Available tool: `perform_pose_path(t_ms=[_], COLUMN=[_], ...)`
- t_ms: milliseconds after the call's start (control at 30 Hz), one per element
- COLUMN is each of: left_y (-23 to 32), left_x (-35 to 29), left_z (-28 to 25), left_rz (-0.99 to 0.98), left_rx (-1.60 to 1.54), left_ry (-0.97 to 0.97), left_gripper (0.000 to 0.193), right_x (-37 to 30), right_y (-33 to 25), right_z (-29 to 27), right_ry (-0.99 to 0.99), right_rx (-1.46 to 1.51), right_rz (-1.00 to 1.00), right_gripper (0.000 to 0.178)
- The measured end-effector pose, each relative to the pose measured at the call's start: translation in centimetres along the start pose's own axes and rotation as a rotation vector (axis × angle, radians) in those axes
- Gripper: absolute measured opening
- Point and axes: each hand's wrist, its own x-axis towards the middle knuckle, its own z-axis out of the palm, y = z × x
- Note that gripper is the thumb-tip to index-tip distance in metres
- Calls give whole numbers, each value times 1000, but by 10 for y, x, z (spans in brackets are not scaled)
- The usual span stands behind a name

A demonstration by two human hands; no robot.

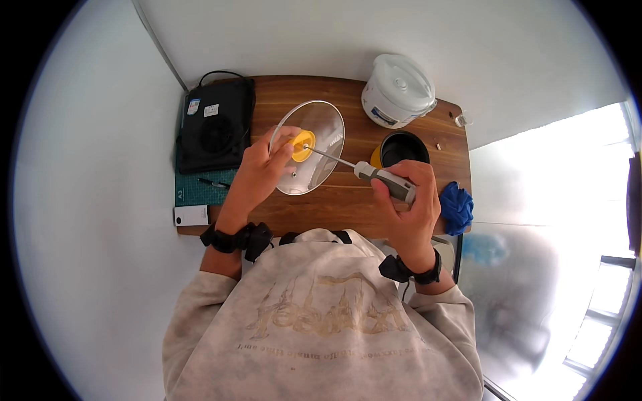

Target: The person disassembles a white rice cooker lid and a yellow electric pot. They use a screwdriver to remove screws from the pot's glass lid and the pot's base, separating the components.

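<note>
My left hand (266, 164) is closed on the yellow knob (302, 146) of a clear glass pot lid (328, 134), which is tilted up above the table. In my right hand (416, 200) is a screwdriver (374, 175) with a grey and white handle, my fingers wrapped round it. Its long metal shaft points left, and the tip meets the middle of the knob. Whether a screw sits there is too small to tell. Just beyond my right hand stands a yellow pot (403, 146) with a dark inside, partly hidden by that hand.
A white lidded pot (398, 90) stands at the back right. To the left lie a black induction cooker (217, 127), a green cutting mat (194, 192), a pen (214, 182) and a white box (192, 215). A blue cloth (457, 207) rests at the wooden table's (287, 90) right edge.
</note>
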Motion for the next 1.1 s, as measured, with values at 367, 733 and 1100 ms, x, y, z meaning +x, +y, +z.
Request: perform_pose_path(t_ms=[367,733,1100], left_y=[-7,-10,-21], left_x=[4,2,7], left_z=[-4,-6,-11], left_rz=[2,-35,-67], left_rx=[-101,-187,-133], left_ry=[-5,-17,-12], left_gripper=[29,33,36], right_x=[6,5,3], right_y=[3,-1,2], right_z=[-5,-8,-19], right_ry=[-97,-131,-299], right_rx=[-99,-6,73], right_rz=[-13,-37,-4], right_gripper=[28,26,19])
